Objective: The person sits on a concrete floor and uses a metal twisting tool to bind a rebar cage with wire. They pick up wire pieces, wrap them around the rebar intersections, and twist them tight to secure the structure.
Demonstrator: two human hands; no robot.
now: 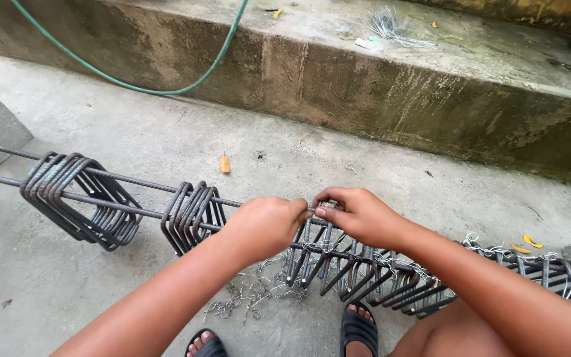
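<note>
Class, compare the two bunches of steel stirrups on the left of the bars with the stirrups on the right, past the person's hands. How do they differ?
The left bunches are packed tight together, while the right stirrups are spread out along the bars. The left bunches show no wire, while the right stirrups have thin tie wire twisted at the top. The left bunches sit clear of both hands; the left hand and right hand meet where the right stirrups begin. Both are dark bent loops on the same bars.

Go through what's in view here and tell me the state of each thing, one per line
Left hand: closed, pinching at the top bar.
Right hand: closed, pinching thin wire at the same spot.
Steel bars: lying level, threaded through the rings.
Loose rings: bunched together, untied.
Tied rings: spread out, wired to the bars.
Wire pieces: scattered on the ground.
Green hose: slack, draped over the step.
</note>
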